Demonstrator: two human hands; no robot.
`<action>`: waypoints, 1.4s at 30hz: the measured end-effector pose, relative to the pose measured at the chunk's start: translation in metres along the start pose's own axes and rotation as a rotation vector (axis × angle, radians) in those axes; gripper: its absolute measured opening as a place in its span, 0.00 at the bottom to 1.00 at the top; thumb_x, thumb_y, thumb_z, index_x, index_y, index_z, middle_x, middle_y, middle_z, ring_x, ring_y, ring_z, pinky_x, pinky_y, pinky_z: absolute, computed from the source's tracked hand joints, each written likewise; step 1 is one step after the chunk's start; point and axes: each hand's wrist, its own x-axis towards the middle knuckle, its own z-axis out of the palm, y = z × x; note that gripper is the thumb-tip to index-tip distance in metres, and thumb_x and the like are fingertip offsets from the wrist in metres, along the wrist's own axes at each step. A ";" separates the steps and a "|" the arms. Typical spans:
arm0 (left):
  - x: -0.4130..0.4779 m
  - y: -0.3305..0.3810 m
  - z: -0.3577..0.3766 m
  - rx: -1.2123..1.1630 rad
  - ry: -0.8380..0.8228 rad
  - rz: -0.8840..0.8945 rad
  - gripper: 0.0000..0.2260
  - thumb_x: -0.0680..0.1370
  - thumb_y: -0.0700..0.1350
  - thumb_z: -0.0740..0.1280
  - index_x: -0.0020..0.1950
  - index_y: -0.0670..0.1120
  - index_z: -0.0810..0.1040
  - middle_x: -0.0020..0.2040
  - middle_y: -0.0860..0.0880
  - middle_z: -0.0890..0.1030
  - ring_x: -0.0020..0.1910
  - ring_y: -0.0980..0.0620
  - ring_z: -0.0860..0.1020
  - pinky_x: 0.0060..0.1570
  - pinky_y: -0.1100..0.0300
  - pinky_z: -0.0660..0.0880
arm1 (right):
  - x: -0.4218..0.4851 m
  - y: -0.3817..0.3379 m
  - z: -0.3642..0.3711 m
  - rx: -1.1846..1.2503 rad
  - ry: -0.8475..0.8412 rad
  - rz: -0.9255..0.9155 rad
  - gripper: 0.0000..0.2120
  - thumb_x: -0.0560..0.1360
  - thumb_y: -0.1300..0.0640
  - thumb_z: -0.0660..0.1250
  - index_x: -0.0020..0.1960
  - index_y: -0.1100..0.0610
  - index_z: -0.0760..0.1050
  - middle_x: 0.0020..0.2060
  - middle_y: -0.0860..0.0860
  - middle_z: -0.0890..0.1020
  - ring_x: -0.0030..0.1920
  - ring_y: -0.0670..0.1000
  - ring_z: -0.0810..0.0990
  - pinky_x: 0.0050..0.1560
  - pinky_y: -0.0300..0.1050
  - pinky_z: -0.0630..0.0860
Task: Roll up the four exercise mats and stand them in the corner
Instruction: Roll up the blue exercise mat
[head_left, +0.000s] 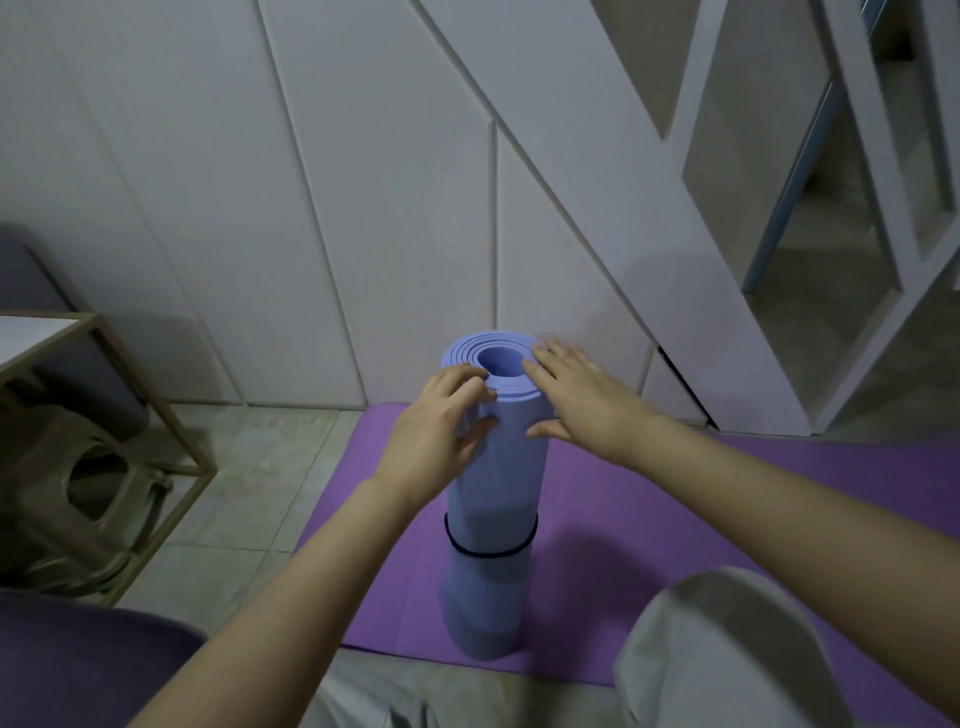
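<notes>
a lilac-blue rolled mat (491, 467) stands upright on a purple mat (649, 519) that lies flat on the tiled floor (249, 467), near the white panelled wall (363, 208). a black band (491, 555) circles the roll below its middle. the left hand (441, 426) grips the top rim, fingers (470, 382) curled over the edge, thumb on the side. the right hand (582, 400) rests on the rim's right side, fingers straight and slightly spread, thumb touching the roll.
</notes>
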 end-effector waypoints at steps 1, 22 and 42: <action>0.001 0.002 0.000 0.005 0.000 -0.005 0.09 0.75 0.50 0.64 0.52 0.49 0.73 0.59 0.50 0.76 0.61 0.51 0.71 0.46 0.47 0.78 | -0.001 0.001 -0.002 -0.006 0.002 -0.044 0.35 0.77 0.43 0.62 0.74 0.62 0.55 0.77 0.56 0.51 0.77 0.55 0.45 0.74 0.46 0.42; -0.050 -0.022 -0.097 0.607 0.109 0.004 0.20 0.74 0.41 0.57 0.66 0.45 0.70 0.63 0.47 0.77 0.64 0.46 0.75 0.62 0.39 0.68 | 0.042 -0.112 -0.050 -0.103 0.252 -0.206 0.22 0.71 0.47 0.68 0.58 0.57 0.69 0.54 0.51 0.74 0.59 0.54 0.68 0.62 0.46 0.60; -0.294 -0.135 -0.179 0.614 -0.334 -1.190 0.19 0.81 0.47 0.57 0.71 0.48 0.63 0.67 0.46 0.64 0.68 0.46 0.62 0.69 0.43 0.58 | 0.116 -0.283 0.002 0.051 0.504 -0.297 0.27 0.45 0.55 0.83 0.37 0.58 0.72 0.32 0.53 0.74 0.37 0.56 0.75 0.44 0.49 0.75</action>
